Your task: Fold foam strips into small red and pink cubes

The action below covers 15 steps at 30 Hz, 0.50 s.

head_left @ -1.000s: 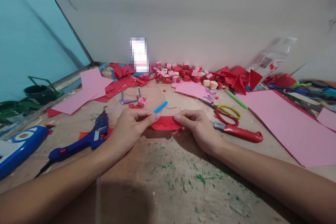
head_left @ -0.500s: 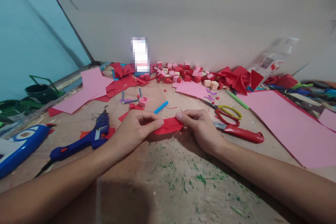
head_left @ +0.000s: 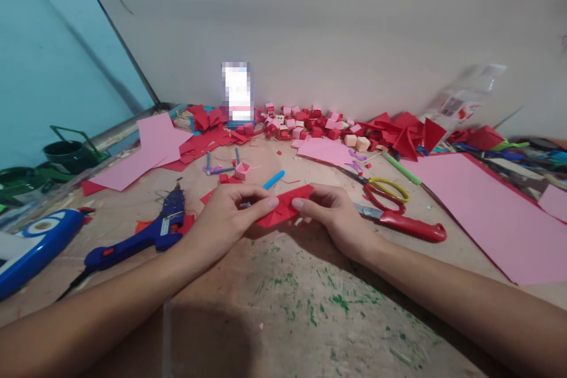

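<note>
A folded piece of red paper (head_left: 286, 205) is held low over the brown work surface (head_left: 283, 301), tilted with its right end raised. My left hand (head_left: 225, 218) pinches its left end between thumb and fingers. At the right end my right hand (head_left: 334, 215) pinches it the same way. A blue stick (head_left: 273, 179) lies just behind the paper.
A blue glue gun (head_left: 137, 239) lies to the left. Scissors with red and yellow handles (head_left: 383, 191) and a red utility knife (head_left: 405, 225) lie to the right. Large pink sheets (head_left: 478, 212) cover the right side. Several red and pink paper cubes (head_left: 305, 123) line the wall.
The red paper has turned from lying level to tilted, right end up. Both hands have closed in toward each other and kept their pinch.
</note>
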### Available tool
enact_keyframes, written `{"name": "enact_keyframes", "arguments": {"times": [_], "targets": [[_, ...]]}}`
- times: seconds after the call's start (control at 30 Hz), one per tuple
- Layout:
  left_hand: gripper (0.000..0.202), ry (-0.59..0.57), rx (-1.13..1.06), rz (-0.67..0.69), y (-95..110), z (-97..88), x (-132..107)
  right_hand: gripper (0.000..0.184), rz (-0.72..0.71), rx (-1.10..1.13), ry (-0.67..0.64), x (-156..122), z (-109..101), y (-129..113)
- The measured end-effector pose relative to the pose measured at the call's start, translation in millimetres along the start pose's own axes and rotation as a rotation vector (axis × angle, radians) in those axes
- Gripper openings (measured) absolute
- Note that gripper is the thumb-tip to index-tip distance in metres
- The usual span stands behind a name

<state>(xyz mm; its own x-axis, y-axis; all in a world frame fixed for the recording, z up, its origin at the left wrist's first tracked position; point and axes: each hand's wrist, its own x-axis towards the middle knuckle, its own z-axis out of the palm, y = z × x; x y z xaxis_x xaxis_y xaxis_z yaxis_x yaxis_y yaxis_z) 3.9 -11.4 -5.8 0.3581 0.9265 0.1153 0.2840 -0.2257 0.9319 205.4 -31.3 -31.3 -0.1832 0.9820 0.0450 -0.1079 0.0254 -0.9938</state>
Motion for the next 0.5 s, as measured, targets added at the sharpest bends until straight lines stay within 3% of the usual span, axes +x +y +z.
{"name": "enact_keyframes", "arguments": {"times": [0.13,0.33,0.5], "targets": [[0.023,-0.12,-0.032,-0.067,-4.1,2.3,-1.2,0.017,-0.013,-0.017,0.105,1.1,-1.5,2.6],[0.023,0.038,-0.061,-0.052,-2.5,2.4,-2.6,0.021,0.013,0.003,-0.007,-0.7,0.0,-1.7],[0.022,-0.068,-0.022,-0.03,-7.0,2.9,-0.7,0.018,0.004,-0.016,0.005,0.2,1.4,-2.0]]}}
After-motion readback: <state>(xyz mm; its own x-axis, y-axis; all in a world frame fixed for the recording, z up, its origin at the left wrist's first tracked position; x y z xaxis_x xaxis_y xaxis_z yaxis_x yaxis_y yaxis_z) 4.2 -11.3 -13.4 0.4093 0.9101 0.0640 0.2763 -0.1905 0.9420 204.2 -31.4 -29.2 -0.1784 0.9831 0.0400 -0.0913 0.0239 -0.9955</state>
